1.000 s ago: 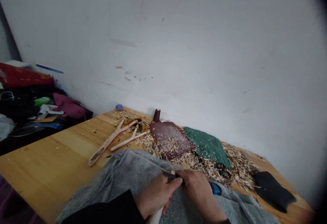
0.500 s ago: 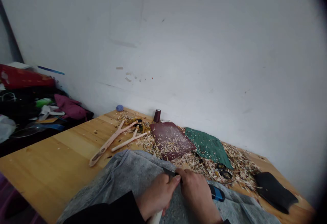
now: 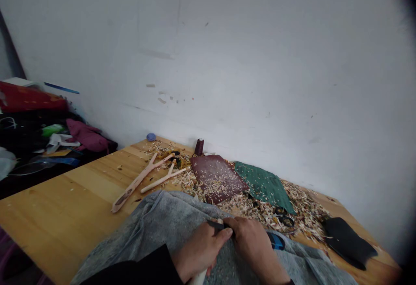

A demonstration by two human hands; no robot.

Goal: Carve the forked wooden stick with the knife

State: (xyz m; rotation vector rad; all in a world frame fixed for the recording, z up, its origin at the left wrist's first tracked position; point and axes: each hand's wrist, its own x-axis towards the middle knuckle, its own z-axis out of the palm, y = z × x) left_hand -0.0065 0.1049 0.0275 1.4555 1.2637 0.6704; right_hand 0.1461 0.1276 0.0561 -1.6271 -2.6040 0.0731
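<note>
The left hand (image 3: 199, 250) is closed around a pale wooden piece (image 3: 199, 277), its end projecting below the fist. The right hand (image 3: 251, 244) is closed on a dark blade (image 3: 217, 224) (a blue handle (image 3: 276, 241) shows beyond the knuckles), and the two hands sit pressed together. Both are positioned over a grey cloth (image 3: 156, 228). Beyond, on the pine table (image 3: 65, 198), wood shavings (image 3: 305, 215) lie near two forked carved sticks (image 3: 139, 181).
</note>
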